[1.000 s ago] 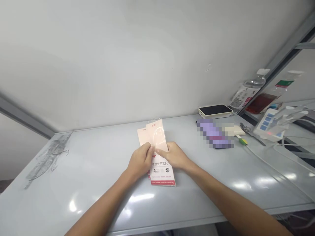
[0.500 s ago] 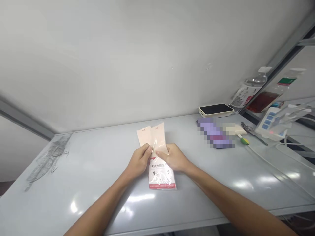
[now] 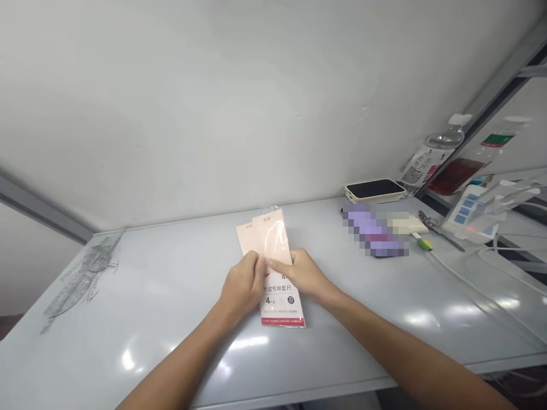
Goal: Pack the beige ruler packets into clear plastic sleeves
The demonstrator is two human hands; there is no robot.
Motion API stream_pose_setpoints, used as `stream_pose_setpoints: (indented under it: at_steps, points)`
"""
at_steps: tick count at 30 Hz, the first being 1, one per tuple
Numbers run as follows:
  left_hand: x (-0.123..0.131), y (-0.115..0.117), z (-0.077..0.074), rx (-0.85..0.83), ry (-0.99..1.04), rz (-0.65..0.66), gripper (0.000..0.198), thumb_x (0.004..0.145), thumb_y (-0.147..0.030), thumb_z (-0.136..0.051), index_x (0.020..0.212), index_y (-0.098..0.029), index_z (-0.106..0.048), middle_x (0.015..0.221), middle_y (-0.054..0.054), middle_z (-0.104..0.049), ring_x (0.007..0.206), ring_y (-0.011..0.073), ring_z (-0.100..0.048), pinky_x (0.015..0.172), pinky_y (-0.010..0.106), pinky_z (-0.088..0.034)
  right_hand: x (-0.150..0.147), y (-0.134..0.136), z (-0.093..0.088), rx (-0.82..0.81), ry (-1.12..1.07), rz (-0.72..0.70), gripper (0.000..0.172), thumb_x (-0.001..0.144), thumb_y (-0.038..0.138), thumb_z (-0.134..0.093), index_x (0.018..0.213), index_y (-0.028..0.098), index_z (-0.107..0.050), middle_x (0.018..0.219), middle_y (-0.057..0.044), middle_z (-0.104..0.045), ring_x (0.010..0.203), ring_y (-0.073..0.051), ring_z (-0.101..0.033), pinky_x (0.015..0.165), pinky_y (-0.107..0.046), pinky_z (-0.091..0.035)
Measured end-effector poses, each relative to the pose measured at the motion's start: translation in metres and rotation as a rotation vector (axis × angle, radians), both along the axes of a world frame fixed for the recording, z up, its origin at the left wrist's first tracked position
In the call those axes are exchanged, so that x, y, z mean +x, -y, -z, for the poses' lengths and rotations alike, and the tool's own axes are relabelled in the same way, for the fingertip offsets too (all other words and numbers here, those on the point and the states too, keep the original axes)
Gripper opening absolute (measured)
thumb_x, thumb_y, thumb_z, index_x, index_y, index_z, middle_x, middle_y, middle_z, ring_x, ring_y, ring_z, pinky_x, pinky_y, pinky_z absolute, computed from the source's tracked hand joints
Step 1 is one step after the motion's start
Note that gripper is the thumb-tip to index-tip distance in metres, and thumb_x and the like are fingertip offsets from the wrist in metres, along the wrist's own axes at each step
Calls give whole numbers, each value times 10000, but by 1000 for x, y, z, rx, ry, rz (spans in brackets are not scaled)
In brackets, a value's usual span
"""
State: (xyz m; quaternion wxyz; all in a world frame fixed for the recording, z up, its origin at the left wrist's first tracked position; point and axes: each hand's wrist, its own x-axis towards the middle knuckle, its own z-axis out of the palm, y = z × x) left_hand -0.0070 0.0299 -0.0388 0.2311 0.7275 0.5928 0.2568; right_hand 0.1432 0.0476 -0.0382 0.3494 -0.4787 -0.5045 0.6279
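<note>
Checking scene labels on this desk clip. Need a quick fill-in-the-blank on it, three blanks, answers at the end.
1. The left hand and right hand both hold a pale pink card packet in clear plastic, whose bottom edge carries a ____ strip.
2. The number in the dark circle printed on the packet is ____.
3. A black-screened smartphone in a cream case lies on the pale grey table, to the ____ of the packet.

Missing words, in order: red; 20; right.

Bare left hand [image 3: 243,289], bare right hand [image 3: 300,273]
</note>
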Motion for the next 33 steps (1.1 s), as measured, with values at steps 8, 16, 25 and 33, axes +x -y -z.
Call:
stream_pose_setpoints:
  at_steps: [8, 16, 25, 33]
  points:
    - [-9, -1, -7, 85, -65, 198, 229, 885, -304, -289, 845, -189, -484, 750, 15, -553, 609, 113, -492, 553, 229, -369, 8, -2, -11, 8, 81, 6, 249, 664, 358, -633, 703, 113, -648, 701, -74, -665, 624, -185, -617, 499, -233, -451]
    - [-8, 4, 0, 309, -339, 243, 207, 854, -186, -313, 751, -170, -492, 602, 1, -506, 467, 89, -402, 442, 208, -266, 7, 3, -15, 16, 207, -14, 204, 683, 320, -580, 660, 125, -638, 675, -69, -663, 610, -191, -619, 462, -223, -429]
    - [-4, 9, -1, 302, -555, 178, 164, 763, -100, -365, 686, -176, -488, 592, 4, -532, 458, 100, -407, 411, 236, -159, 1, 9, -12, 50, 283, -6, 237, 680, 339, -543, 573, 133, -594, 589, -46, -626, 523, -159, -568, 412, -218, -366]
    - [-5, 6, -2, 345, -508, 163, 227, 812, -173, -374, 612, -174, -482, 551, -8, -513, 469, 91, -399, 424, 236, -162, -2, 11, -9, 35, 286, 45, 217, 650, 314, -535, 513, 149, -504, 524, -15, -550, 478, -126, -505, 395, -209, -329]
